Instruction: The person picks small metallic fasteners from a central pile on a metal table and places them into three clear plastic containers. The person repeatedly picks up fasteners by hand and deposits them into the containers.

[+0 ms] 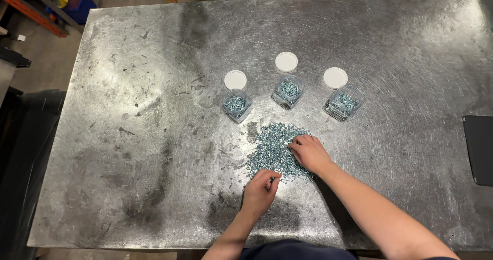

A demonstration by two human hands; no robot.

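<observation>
Screws: a loose pile of small silvery screws is spread on the scratched metal table, just ahead of both hands.
Pile shape: it is stretched a little from near-left to far-right.
Right hand: it is laid on the right edge of the pile, fingers bent and loosely parted, touching screws; no firm grasp is seen.
Left hand: it is placed at the near edge, fingertips pinched together on what seems 1 screw.
Nearer hand: both touch the pile; the right reaches deeper.
Jars: 3 clear jars partly filled with screws are set beyond the pile.
Lids: 3 white lids are lying behind them.
</observation>
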